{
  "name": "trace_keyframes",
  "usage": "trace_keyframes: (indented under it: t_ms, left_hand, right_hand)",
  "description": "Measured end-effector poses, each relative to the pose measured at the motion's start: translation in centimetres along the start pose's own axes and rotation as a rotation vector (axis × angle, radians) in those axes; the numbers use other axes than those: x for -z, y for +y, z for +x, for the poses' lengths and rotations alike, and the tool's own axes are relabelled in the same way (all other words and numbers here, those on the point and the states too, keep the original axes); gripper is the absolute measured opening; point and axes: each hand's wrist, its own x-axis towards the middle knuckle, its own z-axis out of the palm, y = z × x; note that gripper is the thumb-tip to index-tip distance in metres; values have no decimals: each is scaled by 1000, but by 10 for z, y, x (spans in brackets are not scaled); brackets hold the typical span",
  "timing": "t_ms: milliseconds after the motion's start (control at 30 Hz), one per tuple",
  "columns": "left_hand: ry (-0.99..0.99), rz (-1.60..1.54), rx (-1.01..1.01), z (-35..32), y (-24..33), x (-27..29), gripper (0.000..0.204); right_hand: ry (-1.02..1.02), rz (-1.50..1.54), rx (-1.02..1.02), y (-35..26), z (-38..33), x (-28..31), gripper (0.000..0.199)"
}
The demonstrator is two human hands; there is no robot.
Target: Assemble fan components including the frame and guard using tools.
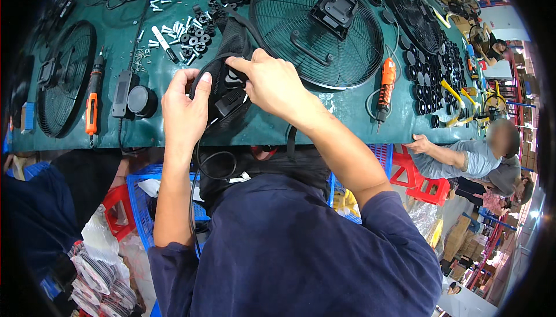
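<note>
At the table's front edge lies a black mesh bag (236, 38) with a strap and a dark opening. My left hand (186, 107) is closed, its thumb and fingers pinching the bag's left edge. Across the top of the opening reaches my right hand (275, 82), index finger pointing left along the rim and the other fingers curled over the fabric. Inside the bag, below my fingers, shows a small black block (230, 103) with light marks; its kind is unclear. A black cable (197, 158) hangs down beside my left wrist.
Behind the bag lies a round black fan grille (284, 24); another grille (66, 79) is at left. Orange electric screwdrivers (387, 82) flank the work. Screws and washers (188, 36) are scattered ahead. A co-worker's hand (421, 143) rests at the right edge; blue crates (139, 201) stand below.
</note>
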Motion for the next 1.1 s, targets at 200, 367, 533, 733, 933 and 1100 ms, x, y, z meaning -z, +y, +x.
trace_keyframes:
  t_ms: [200,367,533,733,933,1100]
  left_hand:
    - [-58,-45,133,-5,5,3,22]
    - [-97,-89,78,-9,6,5,21]
    - [-122,-183,115,-10,-2,6,20]
    - [-158,-178,123,-10,1,10,19]
    - [-176,-187,144,-15,2,15,20]
    - [-200,-165,154,-15,4,17,20]
  right_hand:
    - [-132,-164,85,4,11,3,54]
    - [-180,-189,212,12,17,2,44]
    - [-153,-246,321,10,27,10,41]
    - [-184,-277,350,13,33,3,40]
    - [-169,-285,368,10,36,7,36]
    - [-329,-325,337,11,43,1,33]
